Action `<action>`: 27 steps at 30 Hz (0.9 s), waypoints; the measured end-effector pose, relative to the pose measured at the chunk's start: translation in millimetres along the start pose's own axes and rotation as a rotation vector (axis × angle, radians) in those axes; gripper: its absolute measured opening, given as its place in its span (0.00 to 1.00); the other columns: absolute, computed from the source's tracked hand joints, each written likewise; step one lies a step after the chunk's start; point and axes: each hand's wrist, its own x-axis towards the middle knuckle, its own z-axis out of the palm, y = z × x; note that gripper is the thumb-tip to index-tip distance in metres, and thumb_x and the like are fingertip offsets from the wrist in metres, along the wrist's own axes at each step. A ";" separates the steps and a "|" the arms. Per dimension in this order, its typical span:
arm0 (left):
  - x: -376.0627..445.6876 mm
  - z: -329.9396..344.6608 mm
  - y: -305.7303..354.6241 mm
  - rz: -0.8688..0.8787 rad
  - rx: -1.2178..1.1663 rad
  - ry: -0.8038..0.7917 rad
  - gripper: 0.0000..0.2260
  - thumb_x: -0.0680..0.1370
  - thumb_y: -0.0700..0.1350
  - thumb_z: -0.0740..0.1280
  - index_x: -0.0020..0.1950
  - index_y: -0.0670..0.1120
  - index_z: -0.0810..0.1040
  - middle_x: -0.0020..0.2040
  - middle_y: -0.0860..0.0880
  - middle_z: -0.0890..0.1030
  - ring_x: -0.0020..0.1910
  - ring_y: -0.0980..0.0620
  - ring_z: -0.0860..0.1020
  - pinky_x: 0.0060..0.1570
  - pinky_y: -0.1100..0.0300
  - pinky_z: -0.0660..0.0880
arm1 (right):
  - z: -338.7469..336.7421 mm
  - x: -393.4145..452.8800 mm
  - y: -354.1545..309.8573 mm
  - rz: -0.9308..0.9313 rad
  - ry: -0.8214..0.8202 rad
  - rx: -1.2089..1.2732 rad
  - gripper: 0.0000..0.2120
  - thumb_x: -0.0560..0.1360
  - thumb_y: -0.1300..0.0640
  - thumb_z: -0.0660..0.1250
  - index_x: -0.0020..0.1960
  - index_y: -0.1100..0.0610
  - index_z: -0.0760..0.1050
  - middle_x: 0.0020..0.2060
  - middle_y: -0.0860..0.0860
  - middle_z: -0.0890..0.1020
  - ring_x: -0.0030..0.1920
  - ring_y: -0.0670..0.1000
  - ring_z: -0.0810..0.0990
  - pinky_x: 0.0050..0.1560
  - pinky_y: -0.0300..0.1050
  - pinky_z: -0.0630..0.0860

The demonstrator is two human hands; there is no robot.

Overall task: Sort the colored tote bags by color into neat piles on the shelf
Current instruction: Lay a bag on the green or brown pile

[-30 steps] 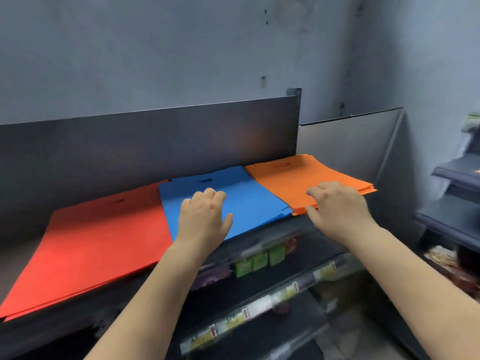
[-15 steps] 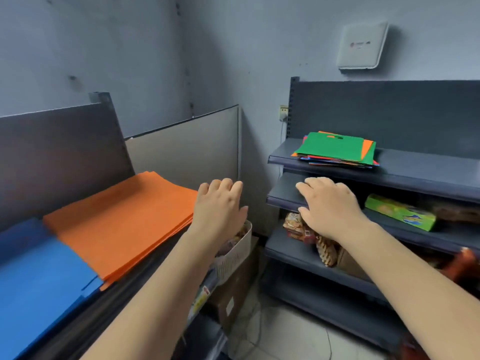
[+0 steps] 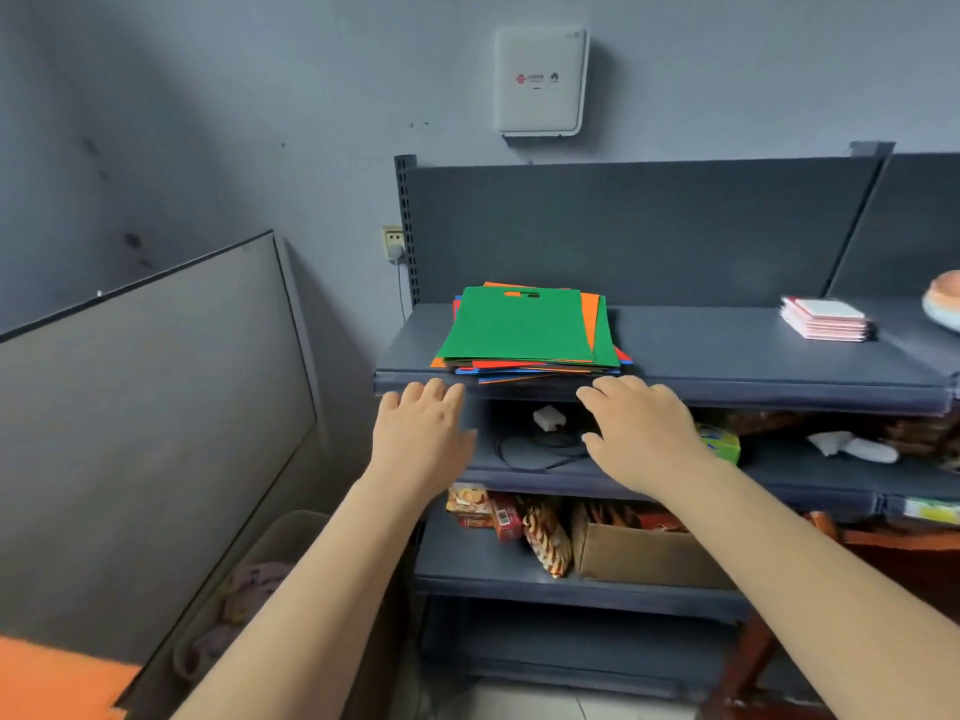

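A mixed stack of flat, matte tote bags [image 3: 527,335] lies on the top shelf [image 3: 727,356] of a dark grey metal shelving unit, near its left end and reaching its front edge. The top bag is green [image 3: 514,324], a smooth rectangle with a slot-shaped handle cut-out near its far edge. Orange, red and blue edges fan out unevenly beneath it — the pile is not squared up.

Both hands are raised just in front of the shelf's front lip, apart from each other and holding nothing. The left hand [image 3: 423,433] is below the stack's left corner, fingers straight and close together, tips level with the shelf edge. The right hand [image 3: 641,433] is below the stack's right corner, fingers spread and gently bent. Whether either touches the shelf cannot be told.

Farther right on the same shelf sits a small stack of pink-edged square pads [image 3: 826,318]. The shelf below holds a white plug [image 3: 548,418] with a dark cable and a green box [image 3: 722,444]; lower down are snack packets [image 3: 543,537] and a cardboard box [image 3: 644,558]. A white square device [image 3: 540,80] hangs on the grey wall above. At lower left, a corner of orange fabric [image 3: 52,678] shows beside a leaning grey panel [image 3: 145,423]
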 end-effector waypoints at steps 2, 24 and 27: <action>28.7 15.5 3.9 0.016 -0.007 -0.005 0.21 0.78 0.57 0.58 0.68 0.49 0.66 0.65 0.50 0.72 0.64 0.47 0.69 0.58 0.54 0.65 | 10.3 21.6 16.7 0.046 -0.025 0.062 0.20 0.79 0.49 0.59 0.69 0.53 0.65 0.65 0.50 0.72 0.66 0.53 0.69 0.60 0.50 0.70; 219.2 148.4 11.2 -0.082 -0.276 -0.200 0.20 0.80 0.59 0.54 0.66 0.52 0.73 0.64 0.52 0.75 0.65 0.51 0.70 0.63 0.57 0.61 | 144.7 238.9 118.2 0.408 -0.301 0.762 0.29 0.76 0.49 0.66 0.71 0.62 0.66 0.68 0.57 0.72 0.65 0.56 0.72 0.61 0.47 0.70; 223.5 151.8 6.3 0.031 -0.310 -0.216 0.23 0.80 0.61 0.51 0.69 0.53 0.71 0.67 0.54 0.74 0.66 0.52 0.69 0.65 0.59 0.61 | 153.6 249.2 124.3 0.546 -0.276 0.853 0.25 0.74 0.51 0.70 0.63 0.68 0.72 0.58 0.61 0.78 0.57 0.60 0.77 0.56 0.50 0.73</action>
